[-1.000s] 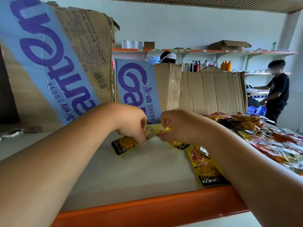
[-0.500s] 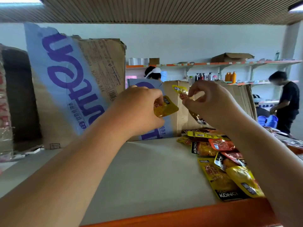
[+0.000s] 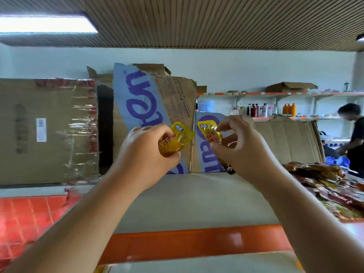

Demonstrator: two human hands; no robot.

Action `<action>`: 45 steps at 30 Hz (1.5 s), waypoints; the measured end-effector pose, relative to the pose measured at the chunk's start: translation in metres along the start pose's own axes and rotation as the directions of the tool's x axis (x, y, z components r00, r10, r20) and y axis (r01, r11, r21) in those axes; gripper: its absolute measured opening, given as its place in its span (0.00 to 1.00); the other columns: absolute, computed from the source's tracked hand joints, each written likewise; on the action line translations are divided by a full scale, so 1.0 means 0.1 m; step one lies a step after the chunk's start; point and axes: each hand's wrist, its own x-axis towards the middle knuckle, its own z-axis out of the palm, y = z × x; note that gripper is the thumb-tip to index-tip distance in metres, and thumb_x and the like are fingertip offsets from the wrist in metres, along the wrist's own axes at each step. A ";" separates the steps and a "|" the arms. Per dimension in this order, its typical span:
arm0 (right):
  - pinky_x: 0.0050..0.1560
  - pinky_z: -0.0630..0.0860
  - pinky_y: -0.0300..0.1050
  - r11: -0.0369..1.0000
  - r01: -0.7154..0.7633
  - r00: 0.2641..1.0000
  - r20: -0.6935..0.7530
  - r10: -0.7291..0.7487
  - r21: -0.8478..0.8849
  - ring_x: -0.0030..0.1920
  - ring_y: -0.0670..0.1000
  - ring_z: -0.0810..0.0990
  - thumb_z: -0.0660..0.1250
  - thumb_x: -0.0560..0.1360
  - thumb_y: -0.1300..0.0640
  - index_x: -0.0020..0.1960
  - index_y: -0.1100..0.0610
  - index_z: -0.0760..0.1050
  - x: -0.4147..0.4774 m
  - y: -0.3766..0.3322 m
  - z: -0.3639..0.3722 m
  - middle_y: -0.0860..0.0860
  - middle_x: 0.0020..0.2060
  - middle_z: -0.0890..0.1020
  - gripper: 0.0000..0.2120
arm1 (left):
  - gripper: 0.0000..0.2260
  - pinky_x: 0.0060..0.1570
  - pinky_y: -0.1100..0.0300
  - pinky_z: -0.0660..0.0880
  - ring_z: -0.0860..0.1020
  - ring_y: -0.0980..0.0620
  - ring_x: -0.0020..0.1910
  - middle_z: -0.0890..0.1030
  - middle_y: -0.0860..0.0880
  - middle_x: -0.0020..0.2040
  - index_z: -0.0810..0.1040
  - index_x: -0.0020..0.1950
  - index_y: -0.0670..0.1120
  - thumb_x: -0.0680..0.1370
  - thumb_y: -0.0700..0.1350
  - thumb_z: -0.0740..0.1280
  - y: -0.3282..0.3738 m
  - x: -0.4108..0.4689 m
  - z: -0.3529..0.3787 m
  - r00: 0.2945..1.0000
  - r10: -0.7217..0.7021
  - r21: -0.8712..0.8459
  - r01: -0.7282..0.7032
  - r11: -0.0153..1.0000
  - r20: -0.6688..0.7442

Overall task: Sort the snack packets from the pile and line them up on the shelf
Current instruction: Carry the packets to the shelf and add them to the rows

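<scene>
My left hand [image 3: 146,154] grips a yellow snack packet [image 3: 178,138], raised above the grey shelf surface [image 3: 187,201]. My right hand [image 3: 242,148] pinches another yellow packet [image 3: 209,133] between thumb and fingers; its dark lower end hangs below the palm. The two packets are held side by side, a little apart, in front of the cardboard boxes. The pile of snack packets [image 3: 325,186], red, brown and yellow, lies on the shelf at the right edge.
Torn cardboard boxes with blue lettering [image 3: 149,115] stand along the shelf's back, a taped box [image 3: 47,131] at the left. The shelf has an orange front edge [image 3: 187,245]. A person in black [image 3: 354,134] stands by wall shelves with bottles at far right.
Both hands have lifted from the shelf, each with a yellow packet, and now hold them up apart. The view has swung left and up, so the pile sits at the right edge.
</scene>
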 end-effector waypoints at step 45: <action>0.47 0.76 0.38 0.912 -0.072 0.923 0.373 -0.092 0.405 0.53 0.44 0.76 0.75 0.73 0.50 0.53 0.47 0.75 -1.69 -2.43 5.06 0.40 0.53 0.71 0.13 | 0.21 0.53 0.58 0.79 0.77 0.56 0.55 0.77 0.61 0.60 0.78 0.63 0.54 0.74 0.64 0.68 -3.79 -3.04 -2.50 0.860 -0.504 0.321 0.500 0.804 -0.077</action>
